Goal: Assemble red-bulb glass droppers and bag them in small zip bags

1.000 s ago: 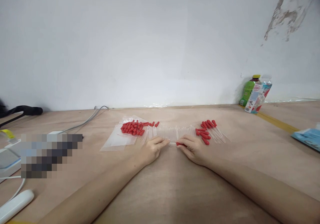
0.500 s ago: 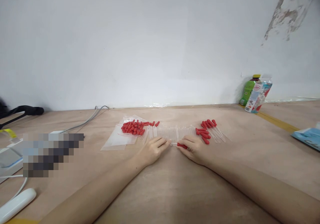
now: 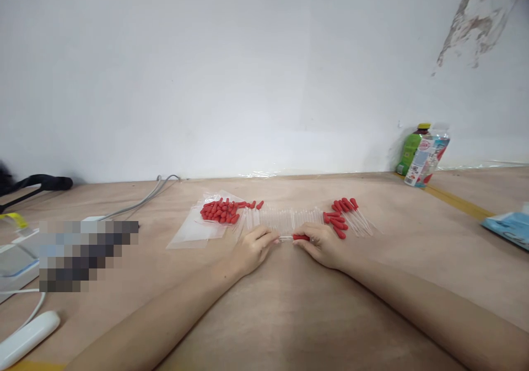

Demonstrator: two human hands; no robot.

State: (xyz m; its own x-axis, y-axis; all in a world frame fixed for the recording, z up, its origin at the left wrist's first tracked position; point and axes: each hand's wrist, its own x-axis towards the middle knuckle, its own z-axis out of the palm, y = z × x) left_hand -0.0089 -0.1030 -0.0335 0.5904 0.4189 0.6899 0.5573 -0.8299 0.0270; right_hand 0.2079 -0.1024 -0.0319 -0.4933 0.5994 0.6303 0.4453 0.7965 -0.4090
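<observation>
- One red bulb point(image 3: 301, 237), seen from the head camera, is pinched between the right hand point(image 3: 324, 245) fingertips at mid-worktop.
- A clear tube point(image 3: 286, 238) is pinched by the left hand point(image 3: 252, 248), meeting the bulb.
- Loose bulbs point(image 3: 221, 211) and finished droppers point(image 3: 347, 218) are laid nearer the far edge.

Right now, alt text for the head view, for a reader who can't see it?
The left hand and right hand hold a clear tube with a red bulb between them on the table; loose bulbs left, assembled droppers right.
</observation>
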